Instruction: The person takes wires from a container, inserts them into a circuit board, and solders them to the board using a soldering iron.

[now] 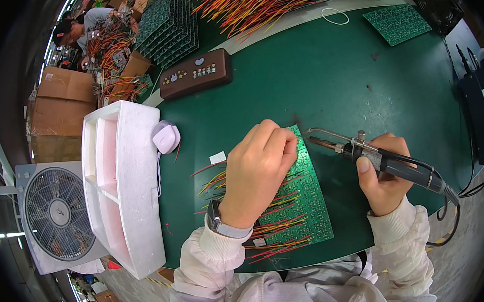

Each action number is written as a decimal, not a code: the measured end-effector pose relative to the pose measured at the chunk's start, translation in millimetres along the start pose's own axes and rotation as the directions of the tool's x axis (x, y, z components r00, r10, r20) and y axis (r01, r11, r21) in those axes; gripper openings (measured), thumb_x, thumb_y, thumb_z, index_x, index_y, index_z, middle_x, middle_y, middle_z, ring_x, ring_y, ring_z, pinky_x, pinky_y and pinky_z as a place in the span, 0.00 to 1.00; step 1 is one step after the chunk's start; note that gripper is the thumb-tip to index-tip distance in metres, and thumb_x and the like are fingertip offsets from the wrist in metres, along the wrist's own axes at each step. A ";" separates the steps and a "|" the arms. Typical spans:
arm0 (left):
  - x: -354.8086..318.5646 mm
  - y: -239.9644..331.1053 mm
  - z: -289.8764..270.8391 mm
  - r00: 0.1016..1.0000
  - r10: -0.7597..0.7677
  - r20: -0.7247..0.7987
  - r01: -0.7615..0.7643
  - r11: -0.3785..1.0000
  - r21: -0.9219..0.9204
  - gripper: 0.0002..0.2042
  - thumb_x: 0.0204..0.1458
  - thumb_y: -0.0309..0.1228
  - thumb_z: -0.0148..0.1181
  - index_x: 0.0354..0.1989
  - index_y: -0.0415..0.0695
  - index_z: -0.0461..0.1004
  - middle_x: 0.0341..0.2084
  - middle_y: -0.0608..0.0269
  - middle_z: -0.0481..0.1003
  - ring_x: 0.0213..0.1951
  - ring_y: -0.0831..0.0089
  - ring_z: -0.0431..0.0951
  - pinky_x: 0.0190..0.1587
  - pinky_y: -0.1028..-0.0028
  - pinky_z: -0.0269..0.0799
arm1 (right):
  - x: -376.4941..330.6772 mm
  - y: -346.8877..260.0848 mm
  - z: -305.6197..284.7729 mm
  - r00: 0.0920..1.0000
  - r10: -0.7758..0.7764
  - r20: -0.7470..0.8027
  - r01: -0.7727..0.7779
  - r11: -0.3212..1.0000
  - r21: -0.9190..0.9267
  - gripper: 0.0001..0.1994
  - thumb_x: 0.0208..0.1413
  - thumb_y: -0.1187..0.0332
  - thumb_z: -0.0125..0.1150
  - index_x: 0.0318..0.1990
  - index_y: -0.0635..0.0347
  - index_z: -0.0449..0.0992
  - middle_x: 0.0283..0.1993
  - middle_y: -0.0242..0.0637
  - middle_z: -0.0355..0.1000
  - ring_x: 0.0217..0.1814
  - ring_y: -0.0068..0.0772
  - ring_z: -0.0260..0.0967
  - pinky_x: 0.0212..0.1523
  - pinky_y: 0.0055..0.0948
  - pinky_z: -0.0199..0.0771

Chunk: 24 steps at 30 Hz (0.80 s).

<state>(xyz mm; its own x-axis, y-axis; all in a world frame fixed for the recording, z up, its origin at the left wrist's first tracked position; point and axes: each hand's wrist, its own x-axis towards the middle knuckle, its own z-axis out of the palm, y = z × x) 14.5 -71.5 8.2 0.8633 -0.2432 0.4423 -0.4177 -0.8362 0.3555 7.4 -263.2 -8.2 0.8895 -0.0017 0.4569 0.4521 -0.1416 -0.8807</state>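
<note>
A green panel of circuit boards (pixel 315 212) lies on the green table (pixel 281 75) in front of me. Several red, yellow and black wires (pixel 280 228) lie across its left side. Above the panel's far left part, my left hand (pixel 260 166) is closed with its fingertips pinched together; whatever they hold is hidden. My right hand (pixel 384 180) grips a soldering iron (pixel 409 171) with a thin curved metal tube (pixel 327 132) along its front. The iron's tip points left, close to the panel's far right edge. The tip and the board appear slightly apart.
A white foam tray (pixel 138 194) stands at the left, with a lilac case (pixel 166 137) beside it. Behind are a brown box (pixel 197 74), stacked boards (pixel 169 31) and many wires (pixel 252 3). Another panel (pixel 397 24) lies far right, near a dark soldering station (pixel 481 95). A person (pixel 76 30) works far left.
</note>
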 end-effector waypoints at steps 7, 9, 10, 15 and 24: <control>-0.3 -0.3 -1.8 1.000 0.004 0.010 -0.005 1.000 0.015 0.07 0.34 0.17 0.59 0.20 0.38 0.67 0.18 0.63 0.66 0.20 0.72 0.70 0.21 0.77 0.65 | -0.8 -3.0 0.2 0.990 0.100 -0.103 -0.097 0.995 0.039 0.10 0.38 0.73 0.60 0.28 0.67 0.66 0.21 0.34 0.65 0.19 0.18 0.58 0.21 0.16 0.58; -0.3 -0.2 -1.7 1.000 0.012 0.007 -0.012 1.000 0.014 0.07 0.34 0.17 0.59 0.21 0.38 0.67 0.18 0.63 0.66 0.20 0.72 0.69 0.21 0.76 0.65 | -1.1 -3.7 0.0 0.984 0.139 -0.108 -0.134 0.989 0.059 0.11 0.39 0.73 0.60 0.29 0.67 0.66 0.22 0.34 0.65 0.21 0.18 0.59 0.24 0.16 0.59; -0.1 0.0 -1.8 1.000 0.018 0.004 -0.018 1.000 0.015 0.07 0.34 0.17 0.59 0.21 0.38 0.67 0.18 0.63 0.66 0.20 0.71 0.69 0.21 0.76 0.65 | -1.3 -3.8 -0.3 0.984 0.138 -0.109 -0.133 0.989 0.059 0.11 0.39 0.73 0.60 0.29 0.67 0.66 0.22 0.34 0.65 0.21 0.18 0.59 0.24 0.16 0.59; 1.1 2.2 -4.5 0.999 0.044 0.017 -0.045 0.998 0.049 0.07 0.34 0.18 0.59 0.21 0.39 0.67 0.18 0.63 0.66 0.21 0.69 0.68 0.23 0.73 0.63 | -2.6 -1.5 -0.3 0.978 0.161 -0.131 -0.153 0.986 0.064 0.10 0.39 0.73 0.60 0.29 0.67 0.67 0.23 0.33 0.65 0.24 0.19 0.60 0.27 0.17 0.60; 2.6 5.5 -9.2 0.994 0.101 0.042 -0.105 0.987 0.121 0.06 0.35 0.21 0.59 0.21 0.40 0.69 0.20 0.63 0.67 0.22 0.67 0.67 0.25 0.71 0.62 | -1.6 -3.0 -0.5 0.970 0.191 -0.148 -0.179 0.980 0.092 0.09 0.39 0.74 0.60 0.28 0.66 0.67 0.23 0.31 0.65 0.23 0.16 0.58 0.25 0.16 0.60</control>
<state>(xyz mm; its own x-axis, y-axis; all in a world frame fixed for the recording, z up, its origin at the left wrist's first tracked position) 11.9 -72.2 18.9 0.8279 -0.3467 0.4408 -0.4687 -0.8593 0.2045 4.6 -263.3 -6.2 0.9399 -0.1749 0.2934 0.2896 -0.0475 -0.9560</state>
